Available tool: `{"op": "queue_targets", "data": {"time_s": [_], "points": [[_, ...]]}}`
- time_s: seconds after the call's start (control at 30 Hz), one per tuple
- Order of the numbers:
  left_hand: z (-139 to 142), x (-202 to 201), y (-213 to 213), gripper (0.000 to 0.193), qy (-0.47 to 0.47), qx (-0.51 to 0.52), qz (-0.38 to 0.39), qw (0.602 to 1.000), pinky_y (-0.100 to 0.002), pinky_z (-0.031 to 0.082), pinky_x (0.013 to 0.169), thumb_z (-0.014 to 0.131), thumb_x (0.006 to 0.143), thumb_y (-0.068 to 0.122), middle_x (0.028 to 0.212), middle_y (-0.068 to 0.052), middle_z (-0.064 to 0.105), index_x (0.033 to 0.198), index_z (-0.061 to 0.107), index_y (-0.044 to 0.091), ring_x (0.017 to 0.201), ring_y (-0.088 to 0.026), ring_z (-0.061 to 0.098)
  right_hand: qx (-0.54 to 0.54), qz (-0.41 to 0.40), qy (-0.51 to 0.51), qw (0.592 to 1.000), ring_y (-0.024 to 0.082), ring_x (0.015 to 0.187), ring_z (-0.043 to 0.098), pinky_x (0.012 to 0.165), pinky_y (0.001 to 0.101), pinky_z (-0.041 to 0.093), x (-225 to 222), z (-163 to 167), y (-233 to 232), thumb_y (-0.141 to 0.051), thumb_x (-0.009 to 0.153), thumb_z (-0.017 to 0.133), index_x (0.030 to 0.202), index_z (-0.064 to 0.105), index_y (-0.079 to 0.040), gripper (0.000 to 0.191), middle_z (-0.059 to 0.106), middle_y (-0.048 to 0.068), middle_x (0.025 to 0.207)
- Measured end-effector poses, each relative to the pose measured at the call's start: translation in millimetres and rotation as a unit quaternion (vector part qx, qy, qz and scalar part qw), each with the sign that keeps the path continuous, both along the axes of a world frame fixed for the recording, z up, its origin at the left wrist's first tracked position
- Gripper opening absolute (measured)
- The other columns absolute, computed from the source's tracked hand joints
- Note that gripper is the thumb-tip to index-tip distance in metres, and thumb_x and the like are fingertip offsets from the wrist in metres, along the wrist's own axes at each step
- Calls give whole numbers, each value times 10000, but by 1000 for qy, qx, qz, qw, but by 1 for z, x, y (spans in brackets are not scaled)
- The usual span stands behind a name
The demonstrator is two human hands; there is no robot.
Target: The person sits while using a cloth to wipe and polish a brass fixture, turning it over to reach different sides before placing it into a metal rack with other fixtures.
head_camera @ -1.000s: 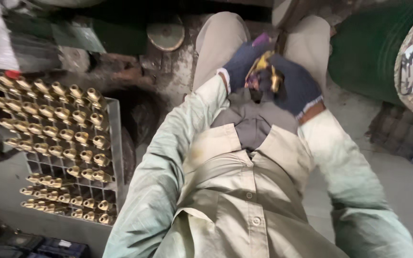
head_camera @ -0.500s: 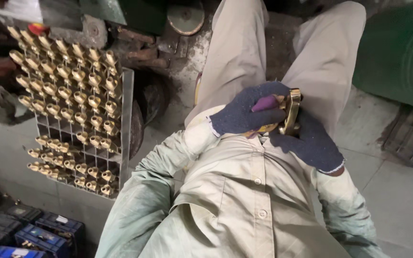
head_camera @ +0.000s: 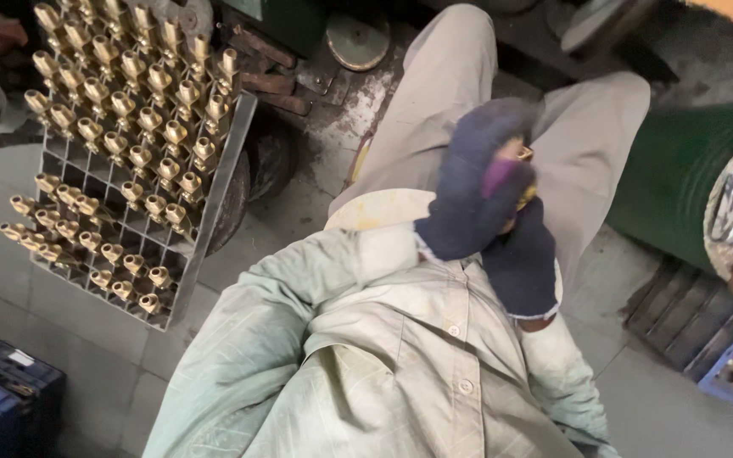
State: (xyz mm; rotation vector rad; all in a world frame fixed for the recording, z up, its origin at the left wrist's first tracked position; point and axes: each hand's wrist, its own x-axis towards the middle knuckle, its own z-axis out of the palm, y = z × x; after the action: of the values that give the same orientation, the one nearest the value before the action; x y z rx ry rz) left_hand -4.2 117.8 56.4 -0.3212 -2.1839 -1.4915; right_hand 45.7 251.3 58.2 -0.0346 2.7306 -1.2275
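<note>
1. Our left hand (head_camera: 477,182), in a dark blue knit glove, is raised over our lap and curled shut around a small brass fitting (head_camera: 523,154); only a gold edge shows past the fingers.
2. Our right hand (head_camera: 523,263), gloved likewise, sits just below, touching the left; how far its grip is shut we cannot tell.
3. The picture is blurred here, so we judge the hold unsteady: the fitting could slip from the thick gloves and roll off our trousers (head_camera: 587,144) onto the concrete floor (head_camera: 61,305).
4. The metal grid tray (head_camera: 214,203) of brass fittings (head_camera: 129,127) stands tilted, well apart to our left; a knock could spill it.
</note>
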Motion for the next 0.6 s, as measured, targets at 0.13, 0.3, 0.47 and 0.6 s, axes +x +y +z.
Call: {"op": "queue_targets", "data": {"time_s": [0.13, 0.3, 0.47, 0.6], "points": [[17, -22, 5, 466, 21, -49, -32, 998, -371, 492, 1098, 751, 953, 218, 1390, -119, 569, 1381, 575, 159, 1270, -281, 557, 8, 6, 30, 1000, 463, 947, 673, 743, 504, 521, -5, -4, 3, -170, 916, 721, 1294, 493, 1, 474, 698, 246, 1023], [24, -35, 9, 327, -11, -112, -39, 993, -370, 527, 966, 714, 1006, 270, 1236, -58, 626, 1290, 610, 145, 1147, -281, 607, -24, 20, 19, 999, 398, 978, 713, 780, 450, 541, -2, 6, 15, -155, 958, 724, 1314, 521, -14, 434, 710, 216, 1067], [12, -69, -2, 181, -133, -128, -113, 976, -378, 538, 863, 666, 1023, 302, 1024, -46, 692, 1148, 672, 171, 1001, -247, 673, -52, 46, -13, 997, 295, 888, 731, 752, 385, 553, 0, 9, 17, -173, 913, 782, 1334, 543, -3, 513, 717, 169, 1026], [0, -92, -20, 173, -135, -27, -363, 922, -359, 546, 824, 664, 998, 243, 1029, -92, 710, 1106, 681, 108, 948, -241, 691, -117, 53, -169, 977, 187, 704, 649, 626, 319, 518, 1, 6, 29, -141, 849, 782, 1295, 578, -25, 504, 672, 107, 868]]}}
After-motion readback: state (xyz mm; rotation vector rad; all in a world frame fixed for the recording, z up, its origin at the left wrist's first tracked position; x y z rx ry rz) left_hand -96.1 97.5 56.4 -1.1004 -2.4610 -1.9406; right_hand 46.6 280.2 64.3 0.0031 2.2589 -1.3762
